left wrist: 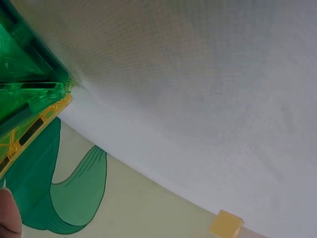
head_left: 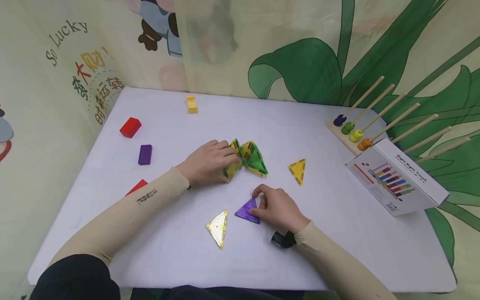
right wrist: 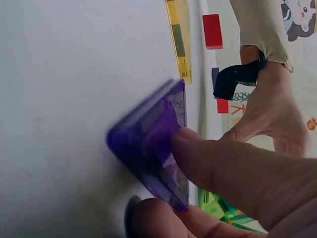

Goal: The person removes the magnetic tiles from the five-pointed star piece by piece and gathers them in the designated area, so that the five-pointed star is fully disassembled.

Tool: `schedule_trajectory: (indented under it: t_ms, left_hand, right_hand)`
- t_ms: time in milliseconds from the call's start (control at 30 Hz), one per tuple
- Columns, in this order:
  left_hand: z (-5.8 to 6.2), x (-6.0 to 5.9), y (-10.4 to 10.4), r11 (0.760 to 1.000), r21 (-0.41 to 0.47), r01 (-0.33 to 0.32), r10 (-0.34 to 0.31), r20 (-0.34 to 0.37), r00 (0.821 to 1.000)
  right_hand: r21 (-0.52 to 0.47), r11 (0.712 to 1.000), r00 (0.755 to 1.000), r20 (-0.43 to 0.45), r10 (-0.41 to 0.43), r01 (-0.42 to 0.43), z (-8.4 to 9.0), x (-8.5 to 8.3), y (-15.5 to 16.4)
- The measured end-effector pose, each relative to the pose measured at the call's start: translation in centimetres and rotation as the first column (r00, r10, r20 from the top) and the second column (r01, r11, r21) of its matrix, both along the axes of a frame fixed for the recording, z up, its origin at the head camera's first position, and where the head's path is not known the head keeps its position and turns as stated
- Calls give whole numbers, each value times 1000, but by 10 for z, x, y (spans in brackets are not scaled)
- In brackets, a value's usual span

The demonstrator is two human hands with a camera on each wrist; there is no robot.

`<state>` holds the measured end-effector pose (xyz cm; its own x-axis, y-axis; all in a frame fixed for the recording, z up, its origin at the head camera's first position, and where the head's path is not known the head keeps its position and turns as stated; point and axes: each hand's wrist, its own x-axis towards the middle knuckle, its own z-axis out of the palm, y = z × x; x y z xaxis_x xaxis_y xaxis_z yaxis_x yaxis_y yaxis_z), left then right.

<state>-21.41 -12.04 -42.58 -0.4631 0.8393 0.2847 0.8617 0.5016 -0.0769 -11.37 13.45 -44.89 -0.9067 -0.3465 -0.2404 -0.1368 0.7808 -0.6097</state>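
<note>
My left hand holds a small structure of green and yellow triangular magnetic tiles at the middle of the white table. The left wrist view shows those tiles' green and yellow edges up close, with a fingertip below. My right hand pinches a purple triangle tile lying near the table's front; the right wrist view shows fingers pressed on that purple tile. A yellow triangle tile lies flat to its left, another yellow triangle to the right.
A red block, a purple block, another red block and a yellow block lie on the left and back. A wooden peg rack with coloured rings and its white box stand at the right.
</note>
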Motion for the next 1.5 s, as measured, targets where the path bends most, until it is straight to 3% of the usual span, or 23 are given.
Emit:
schedule_trajectory:
  t_ms: [600,933,1267,1333,1400,1500]
  left_hand:
    - [0,4,7,998,10,-70,70,-45,997]
    - [-1,5,0,997,59,-56,53,55,997]
    - [2,1,-5,992,104,-64,51,128,990]
    - [4,-1,-6,991,95,-94,77,168,983]
    - [6,-4,-7,987,76,-143,122,237,964]
    - [8,-11,-6,976,14,-216,197,361,911]
  right_hand:
    - [6,999,983,-179,-48,50,9,-22,-11]
    - [68,996,958,-285,-43,65,13,-39,-42]
    - [94,991,948,-313,-62,96,8,-43,-42]
    - [98,991,948,-312,-57,92,9,-44,-43]
    - [100,991,949,-312,-53,89,10,-44,-45]
    - [98,992,949,-310,-47,82,10,-44,-49]
